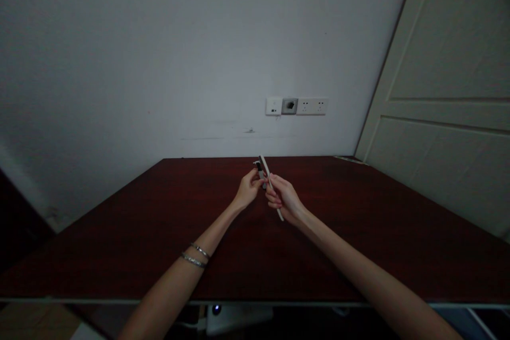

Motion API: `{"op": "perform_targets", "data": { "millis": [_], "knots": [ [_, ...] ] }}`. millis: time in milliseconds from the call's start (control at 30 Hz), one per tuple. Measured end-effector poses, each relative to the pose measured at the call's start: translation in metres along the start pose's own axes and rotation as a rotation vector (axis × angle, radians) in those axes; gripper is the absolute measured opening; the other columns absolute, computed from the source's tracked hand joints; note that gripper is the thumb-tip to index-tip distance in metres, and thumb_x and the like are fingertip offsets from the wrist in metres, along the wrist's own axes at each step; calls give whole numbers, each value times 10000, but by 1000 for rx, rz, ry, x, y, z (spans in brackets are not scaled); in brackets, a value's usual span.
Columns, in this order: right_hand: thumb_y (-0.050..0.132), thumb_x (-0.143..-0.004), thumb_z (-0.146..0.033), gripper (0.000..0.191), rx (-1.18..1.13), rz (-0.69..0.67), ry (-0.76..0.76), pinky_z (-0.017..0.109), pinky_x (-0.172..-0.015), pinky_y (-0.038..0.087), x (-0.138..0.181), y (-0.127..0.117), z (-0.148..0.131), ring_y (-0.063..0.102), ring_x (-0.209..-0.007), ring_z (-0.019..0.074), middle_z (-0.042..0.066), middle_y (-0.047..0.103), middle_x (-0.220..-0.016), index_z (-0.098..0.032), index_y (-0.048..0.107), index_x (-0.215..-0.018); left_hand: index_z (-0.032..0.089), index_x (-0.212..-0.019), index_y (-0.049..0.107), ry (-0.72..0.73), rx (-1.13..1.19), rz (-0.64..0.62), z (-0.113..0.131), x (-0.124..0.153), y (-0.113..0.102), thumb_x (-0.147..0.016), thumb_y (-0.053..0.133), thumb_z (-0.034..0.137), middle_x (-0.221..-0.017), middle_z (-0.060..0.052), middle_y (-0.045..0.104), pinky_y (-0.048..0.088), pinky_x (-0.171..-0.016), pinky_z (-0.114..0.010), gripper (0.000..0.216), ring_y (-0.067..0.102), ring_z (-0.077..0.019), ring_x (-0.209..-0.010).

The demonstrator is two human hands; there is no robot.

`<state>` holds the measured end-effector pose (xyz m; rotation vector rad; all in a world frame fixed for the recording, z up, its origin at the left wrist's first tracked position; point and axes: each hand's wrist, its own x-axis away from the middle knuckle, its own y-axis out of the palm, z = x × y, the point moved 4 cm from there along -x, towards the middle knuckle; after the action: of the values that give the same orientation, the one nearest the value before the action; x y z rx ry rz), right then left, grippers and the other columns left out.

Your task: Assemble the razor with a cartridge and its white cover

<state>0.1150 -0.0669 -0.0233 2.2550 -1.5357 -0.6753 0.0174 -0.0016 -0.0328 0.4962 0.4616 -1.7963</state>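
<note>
Above the far middle of the table, my left hand (247, 190) pinches a small black-and-grey object (260, 168) with a pale bit jutting from its top. Its kind is too small and dark to make out. My right hand (286, 199) is closed around a long, thin, flat white object (265, 164), seen nearly edge-on and tilted with its top to the left. The upper part of this white piece is right beside the small object; whether the two touch I cannot tell. Fingers hide the middle of both.
A dark red-brown table (171, 212) stretches back to a pale wall (159, 53). On the wall are sockets and switch plates (312, 107). A panelled door (446, 79) leans into view at right. Below the front edge sits a white power strip (239, 319) with a lit button.
</note>
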Motion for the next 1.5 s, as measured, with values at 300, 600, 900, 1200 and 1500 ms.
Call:
{"op": "perform_targets", "data": {
  "millis": [300, 600, 900, 1200, 1500],
  "knots": [
    [649, -692, -402, 278, 22, 96, -89, 132, -313, 105, -2, -6, -4, 206, -313, 2, -96, 389, -447, -185, 483, -741, 131, -814, 536, -11, 22, -17, -3, -1, -2, -707, 593, 200, -813, -39, 607, 472, -698, -241, 140, 599, -140, -773],
    [596, -721, -463, 287, 300, 207, -202, 144, -308, 141, -4, -18, 4, 246, -322, 21, -93, 401, -458, -196, 504, -772, 141, -801, 567, -97, -230, 137, -5, -7, -22, -677, 603, 190, -616, 16, 595, 445, -547, -214, 138, 587, -119, -553],
    [542, -740, -519, 342, 580, 251, -325, 179, -348, 217, -16, -29, -2, 318, -375, 58, -67, 400, -467, -179, 518, -720, 150, -807, 611, -41, -416, 146, -2, -9, -19, -681, 613, 180, -631, 9, 626, 427, -550, -202, 130, 589, -113, -563],
    [495, -791, -491, 307, 786, 198, -527, 200, -410, 311, -24, -33, -32, 398, -452, 86, -36, 457, -536, -187, 538, -791, 143, -788, 567, -202, -291, 105, -6, -9, -15, -683, 610, 139, -583, 21, 585, 459, -499, -208, 113, 606, -122, -505],
    [495, -786, -460, 313, 1108, 156, -605, 234, -545, 358, -46, -70, -53, 462, -583, 129, -2, 543, -646, -166, 597, -756, 124, -759, 531, -573, -158, 20, 3, 0, -11, -743, 525, 116, -643, -27, 610, 436, -404, -173, 19, 628, -137, -506]
  ]
}}
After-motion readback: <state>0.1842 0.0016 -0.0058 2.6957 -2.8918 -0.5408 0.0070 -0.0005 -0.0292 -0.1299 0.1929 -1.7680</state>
